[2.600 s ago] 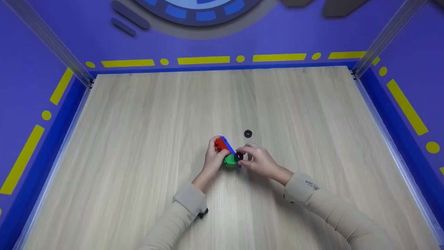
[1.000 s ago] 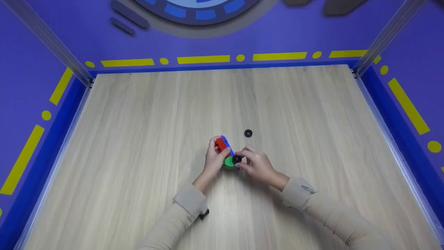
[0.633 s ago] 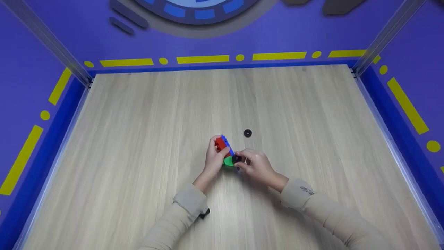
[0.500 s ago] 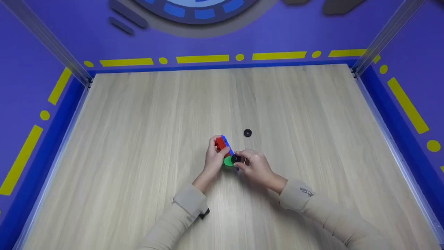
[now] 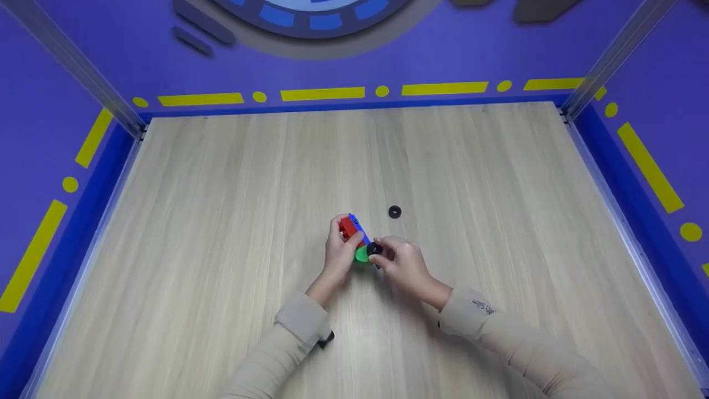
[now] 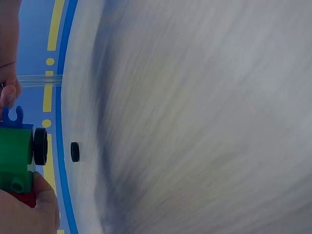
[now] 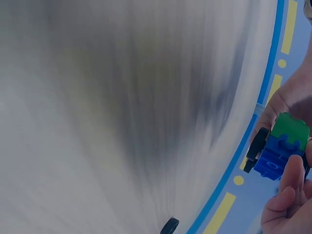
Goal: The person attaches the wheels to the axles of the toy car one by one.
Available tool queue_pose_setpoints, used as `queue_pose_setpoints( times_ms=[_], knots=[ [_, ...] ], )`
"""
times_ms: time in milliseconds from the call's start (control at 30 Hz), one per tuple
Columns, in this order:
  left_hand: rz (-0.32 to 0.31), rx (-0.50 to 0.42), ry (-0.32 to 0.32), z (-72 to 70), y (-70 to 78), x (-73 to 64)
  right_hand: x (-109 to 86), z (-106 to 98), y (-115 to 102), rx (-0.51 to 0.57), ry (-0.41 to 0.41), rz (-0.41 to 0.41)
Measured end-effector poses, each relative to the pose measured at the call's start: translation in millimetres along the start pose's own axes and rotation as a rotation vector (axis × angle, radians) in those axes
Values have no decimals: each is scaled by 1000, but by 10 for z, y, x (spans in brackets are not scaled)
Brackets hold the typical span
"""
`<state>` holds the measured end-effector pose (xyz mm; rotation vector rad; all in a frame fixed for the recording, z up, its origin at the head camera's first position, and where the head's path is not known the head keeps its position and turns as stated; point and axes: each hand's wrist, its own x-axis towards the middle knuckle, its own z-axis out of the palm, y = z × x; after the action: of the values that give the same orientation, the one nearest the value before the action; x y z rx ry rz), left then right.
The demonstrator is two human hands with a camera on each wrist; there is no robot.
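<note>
My left hand (image 5: 338,255) grips a toy vehicle built of red, blue and green blocks; the red block (image 5: 350,228) lies under its thumb. At the near end sits a green block (image 5: 361,255), and a blue base (image 5: 360,228) runs along the right side. Between thumb and fingertips, my right hand (image 5: 409,266) pinches a black wheel (image 5: 374,249) against that near end. In the left wrist view a blue hook (image 6: 14,116) juts from the base, beside another black wheel (image 6: 40,146). The right wrist view shows a black wheel (image 7: 258,142) on the side facing the table.
A loose black wheel (image 5: 394,211) lies flat on the wooden table (image 5: 249,194), just beyond the right hand. Purple walls (image 5: 343,72) with yellow dashes border the table at the back and both sides.
My right hand has moved slightly left, bringing the wheel closer in against the vehicle's end. The left hand keeps its grip and has shifted only a little. The loose wheel lies as before.
</note>
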<state>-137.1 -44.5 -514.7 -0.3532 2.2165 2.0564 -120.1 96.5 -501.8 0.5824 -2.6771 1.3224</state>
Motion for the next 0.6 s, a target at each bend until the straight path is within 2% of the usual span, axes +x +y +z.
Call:
queue_pose_setpoints(
  times_ms=[267, 600],
  knots=[
    [27, 13, 14, -4, -3, 1, 28, -12, -25, 89, -40, 92],
    [46, 66, 33, -7, 15, -5, 60, -16, -36, 148, -94, 234]
  ],
)
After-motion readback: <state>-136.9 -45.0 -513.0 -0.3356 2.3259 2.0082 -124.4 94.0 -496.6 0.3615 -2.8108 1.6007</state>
